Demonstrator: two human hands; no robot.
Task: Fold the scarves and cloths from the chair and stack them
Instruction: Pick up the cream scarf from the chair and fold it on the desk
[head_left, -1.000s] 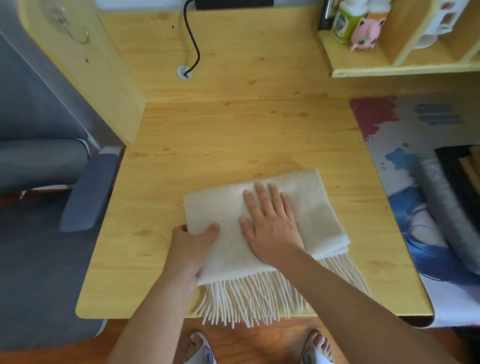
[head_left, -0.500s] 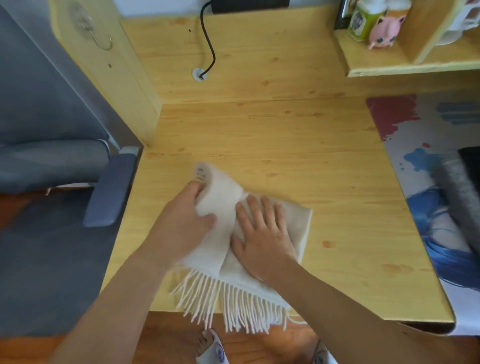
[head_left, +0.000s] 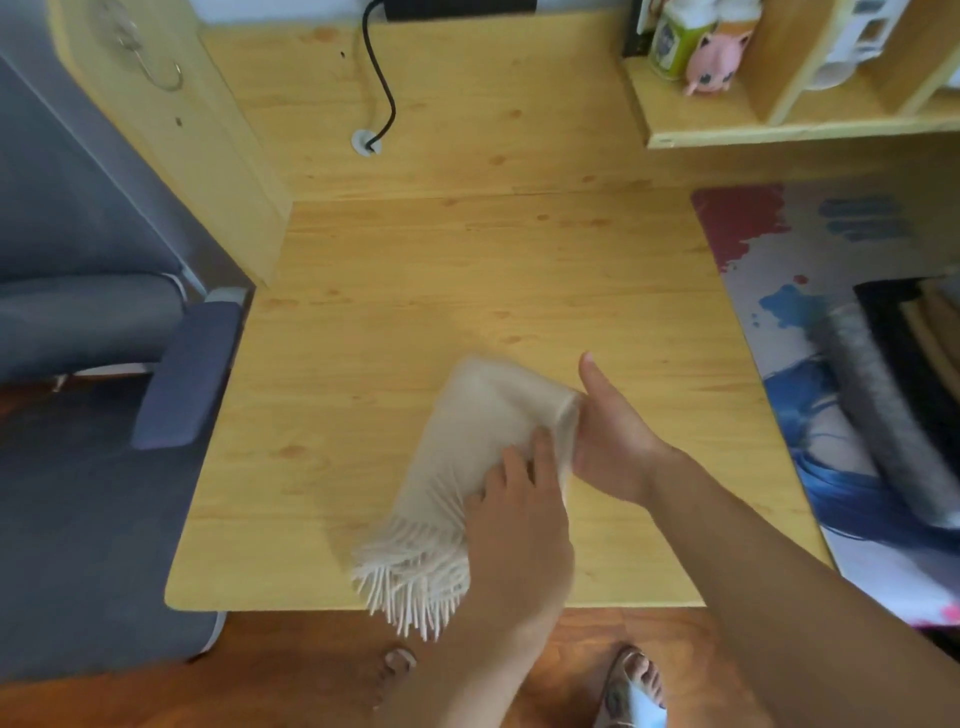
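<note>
Cream scarf (head_left: 483, 447) lies folded narrow on the desk (head_left: 467, 270), fringe over the front edge. Left hand (head_left: 514, 525) presses it flat-fingered; right hand (head_left: 613, 441) grips its far end. Folding looks nearly done; stacking onto the pile (head_left: 904, 384) remains.

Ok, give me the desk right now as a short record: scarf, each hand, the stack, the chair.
scarf: cream scarf, folded narrow, on the desk, fringe past the near edge
left hand: on the scarf's near right part, fingers laid over it
right hand: at the scarf's right edge, thumb up; grip hidden
stack: dark and grey cloths on the mat, far right
chair: grey, left of desk
</note>
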